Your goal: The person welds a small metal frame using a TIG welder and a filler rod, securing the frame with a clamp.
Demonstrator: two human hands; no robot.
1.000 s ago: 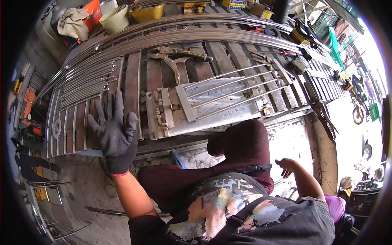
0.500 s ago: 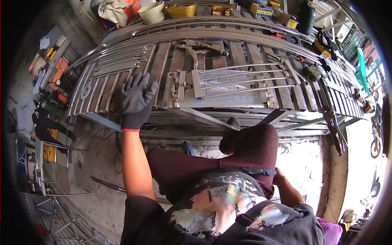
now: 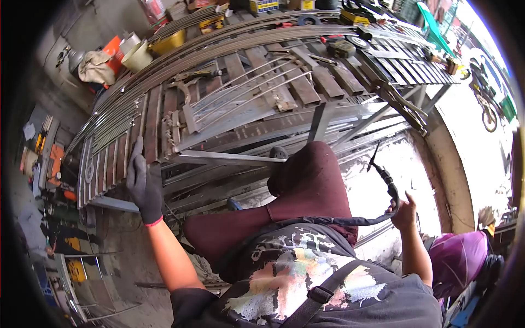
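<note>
My left hand (image 3: pixel 144 186), in a grey glove with a red cuff edge, is at the front edge of the slatted metal table (image 3: pixel 155 120), its fingers straight and pointing up. Bare, my right hand (image 3: pixel 405 213) grips the black cable sleeve of a TIG torch (image 3: pixel 386 177) off to the right of my knee. The torch's thin tip points up and away from me, and its cable (image 3: pixel 328 221) runs across my lap. Between the hands, a flat metal jig plate (image 3: pixel 229 112) with several thin rods across it lies on the table.
A bundle of thin metal rods (image 3: pixel 116 127) lies at the table's left. Behind the jig is a locking clamp (image 3: pixel 198 74); more locking pliers (image 3: pixel 402 106) hang over the right edge. A yellow tub (image 3: pixel 168 42) stands at the back. Purple cloth (image 3: pixel 459 262) is close behind my right arm.
My right hand has come up from beside my hip with the torch and cable in view. My left hand has moved back to the table's front edge. The view has turned and shifted right.
</note>
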